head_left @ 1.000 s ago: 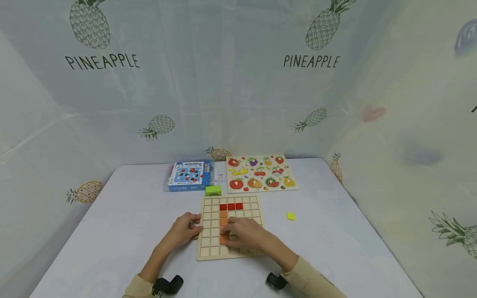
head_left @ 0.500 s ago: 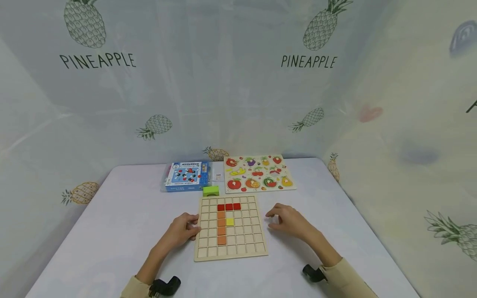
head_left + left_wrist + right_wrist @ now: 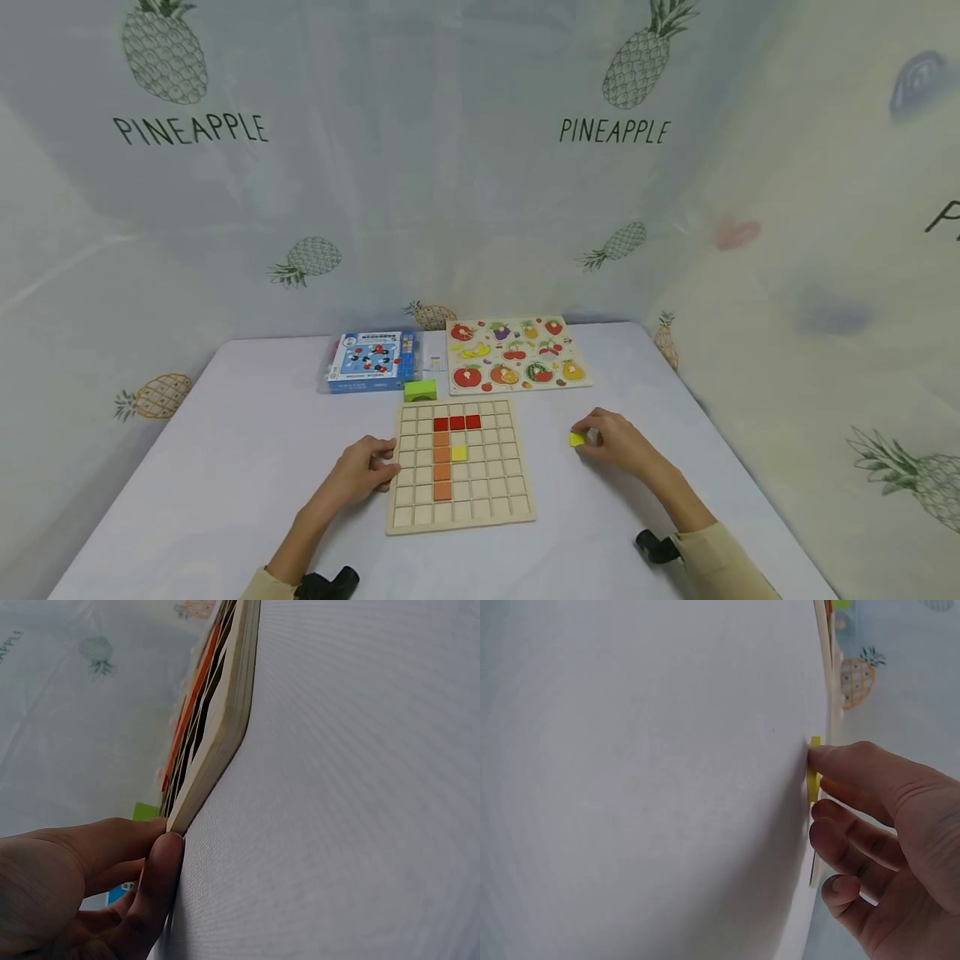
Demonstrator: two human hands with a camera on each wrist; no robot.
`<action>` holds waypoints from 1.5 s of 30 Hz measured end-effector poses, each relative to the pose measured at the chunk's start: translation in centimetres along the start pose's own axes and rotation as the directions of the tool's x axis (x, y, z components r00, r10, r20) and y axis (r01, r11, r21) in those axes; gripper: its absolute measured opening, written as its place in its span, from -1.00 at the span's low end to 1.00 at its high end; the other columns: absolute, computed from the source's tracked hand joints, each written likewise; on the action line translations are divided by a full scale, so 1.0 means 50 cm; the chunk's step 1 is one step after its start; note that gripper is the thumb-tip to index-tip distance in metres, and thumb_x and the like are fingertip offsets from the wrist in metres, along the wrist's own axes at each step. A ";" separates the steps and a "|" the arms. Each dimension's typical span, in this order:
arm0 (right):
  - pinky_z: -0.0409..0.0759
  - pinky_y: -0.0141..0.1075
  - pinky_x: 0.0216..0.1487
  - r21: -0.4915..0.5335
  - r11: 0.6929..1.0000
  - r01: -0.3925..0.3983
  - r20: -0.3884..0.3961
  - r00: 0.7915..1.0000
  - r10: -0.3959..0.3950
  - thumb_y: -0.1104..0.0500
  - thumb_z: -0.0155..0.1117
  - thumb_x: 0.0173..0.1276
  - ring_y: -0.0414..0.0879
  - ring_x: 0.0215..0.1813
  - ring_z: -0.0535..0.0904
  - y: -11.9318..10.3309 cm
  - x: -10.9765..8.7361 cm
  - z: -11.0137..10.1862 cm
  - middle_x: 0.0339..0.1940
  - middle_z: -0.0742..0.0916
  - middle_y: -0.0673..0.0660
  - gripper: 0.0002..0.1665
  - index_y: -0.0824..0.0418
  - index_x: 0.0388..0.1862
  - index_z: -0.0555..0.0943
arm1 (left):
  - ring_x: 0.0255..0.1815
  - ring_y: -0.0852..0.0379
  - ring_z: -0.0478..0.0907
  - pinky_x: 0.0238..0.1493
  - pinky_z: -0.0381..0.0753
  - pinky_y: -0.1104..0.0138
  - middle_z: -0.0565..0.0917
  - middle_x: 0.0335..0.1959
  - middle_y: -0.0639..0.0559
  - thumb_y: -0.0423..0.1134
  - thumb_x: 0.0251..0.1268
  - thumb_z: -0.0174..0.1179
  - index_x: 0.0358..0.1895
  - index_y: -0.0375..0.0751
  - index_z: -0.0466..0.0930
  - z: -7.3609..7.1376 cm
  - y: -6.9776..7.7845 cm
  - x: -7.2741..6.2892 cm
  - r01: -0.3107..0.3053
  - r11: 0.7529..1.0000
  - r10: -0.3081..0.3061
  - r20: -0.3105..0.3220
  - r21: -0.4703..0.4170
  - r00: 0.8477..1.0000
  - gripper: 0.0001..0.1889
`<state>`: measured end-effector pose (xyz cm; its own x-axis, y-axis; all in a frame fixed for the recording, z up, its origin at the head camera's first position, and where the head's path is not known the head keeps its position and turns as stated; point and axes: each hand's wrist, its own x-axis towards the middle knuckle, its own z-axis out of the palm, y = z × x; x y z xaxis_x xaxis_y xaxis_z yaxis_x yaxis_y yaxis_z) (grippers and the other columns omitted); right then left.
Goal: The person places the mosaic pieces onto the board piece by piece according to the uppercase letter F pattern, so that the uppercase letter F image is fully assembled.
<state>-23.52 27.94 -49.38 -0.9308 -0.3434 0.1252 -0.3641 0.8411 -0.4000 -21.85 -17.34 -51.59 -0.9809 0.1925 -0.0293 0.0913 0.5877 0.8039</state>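
Note:
A wooden grid board (image 3: pixel 487 490) lies on the table. It bears a row of three red tiles (image 3: pixel 457 423), a column of several orange tiles (image 3: pixel 442 472) and one yellow tile (image 3: pixel 459 453) beside that column. My left hand (image 3: pixel 362 471) holds the board's left edge between thumb and fingers; the left wrist view shows the thumb and a finger at the board's rim (image 3: pixel 217 750). To the right of the board, my right hand (image 3: pixel 618 440) pinches a second yellow tile (image 3: pixel 576 439) at the table surface. In the right wrist view the thumb covers part of this tile (image 3: pixel 814 776).
Behind the board stands a green block (image 3: pixel 420 391). A blue box (image 3: pixel 369 362) with a molecule picture lies at the back left, a fruit puzzle board (image 3: pixel 491 362) to its right. A curtain (image 3: pixel 450 167) printed with pineapples hangs behind the white table (image 3: pixel 225 450).
My right hand has left the grid board, where a yellow tile now lies beside the orange column. It has moved right and taken hold of the other yellow tile. The left hand stays at the board's edge.

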 end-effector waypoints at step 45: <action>0.43 -0.49 -0.45 0.035 0.998 0.054 0.065 0.996 -0.057 0.11 0.52 0.12 -0.27 -0.43 0.42 -0.073 0.058 0.028 -0.35 0.67 -0.08 -0.76 0.11 -0.21 0.75 | -0.50 0.17 0.54 -0.56 0.62 0.44 0.59 -0.18 -0.15 -0.42 0.18 0.32 0.21 -0.49 0.50 -0.003 0.012 -0.010 -0.023 0.999 0.023 0.012 -0.038 1.000 -0.50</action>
<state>-24.85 23.28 -48.81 -0.9047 -0.4170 0.0880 -0.4127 0.8059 -0.4244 -21.32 -17.19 -50.99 -0.9763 0.2159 -0.0180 0.1071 0.5532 0.8261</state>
